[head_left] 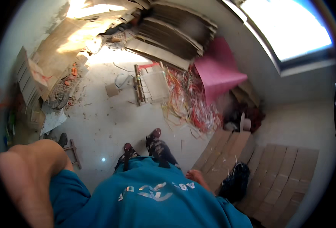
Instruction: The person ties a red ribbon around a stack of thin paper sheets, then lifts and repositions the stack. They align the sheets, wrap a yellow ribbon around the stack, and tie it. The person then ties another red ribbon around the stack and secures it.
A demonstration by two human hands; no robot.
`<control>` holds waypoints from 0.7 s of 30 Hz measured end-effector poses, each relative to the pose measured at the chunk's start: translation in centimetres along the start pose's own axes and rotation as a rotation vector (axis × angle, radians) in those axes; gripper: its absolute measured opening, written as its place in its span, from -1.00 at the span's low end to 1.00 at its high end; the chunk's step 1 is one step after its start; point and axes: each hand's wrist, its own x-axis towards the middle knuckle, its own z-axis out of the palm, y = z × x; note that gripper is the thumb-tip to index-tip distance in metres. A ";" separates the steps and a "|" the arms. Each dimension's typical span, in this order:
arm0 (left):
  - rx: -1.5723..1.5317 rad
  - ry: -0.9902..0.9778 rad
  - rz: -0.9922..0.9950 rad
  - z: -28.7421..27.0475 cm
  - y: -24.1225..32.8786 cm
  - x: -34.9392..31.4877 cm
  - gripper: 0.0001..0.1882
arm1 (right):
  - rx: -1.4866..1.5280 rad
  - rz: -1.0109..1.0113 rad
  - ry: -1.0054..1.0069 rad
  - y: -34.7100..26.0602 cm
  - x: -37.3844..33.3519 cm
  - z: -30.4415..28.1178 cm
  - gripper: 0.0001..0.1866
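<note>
My left arm is raised and bent at the lower left, and its hand is out of the picture. My right hand hangs low beside my teal shirt, nearest to a stack of brown cardboard boxes. Nothing shows in it, but its fingers are too small and blurred to tell whether they are curled or apart. Close to that hand, a black plastic bag lies against the boxes. My feet in dark red shoes stand on the pale floor.
Ahead lies a wooden frame with a flat panel, beside tangled red and white strips and a pink sheet. Flattened cardboard leans at the back. A fan and a small wooden stool are left. More boxes stand right.
</note>
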 end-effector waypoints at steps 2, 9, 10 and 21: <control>-0.061 0.053 -0.063 3.9 -0.4 1.2 -0.55 | -0.006 0.137 -0.023 0.9 5.1 -1.9 -0.80; -0.498 -0.282 -1.094 26.1 0.0 -6.9 -0.64 | -0.101 -0.087 -0.088 -9.7 10.3 -3.5 -0.90; -0.510 -0.417 -1.107 28.6 1.0 -9.9 -0.58 | -0.107 -0.124 -0.121 -11.6 11.7 -3.8 -0.88; -0.691 -1.269 -0.730 45.8 8.4 -27.2 -0.53 | 0.041 -0.058 0.052 -20.5 17.0 -7.2 -0.87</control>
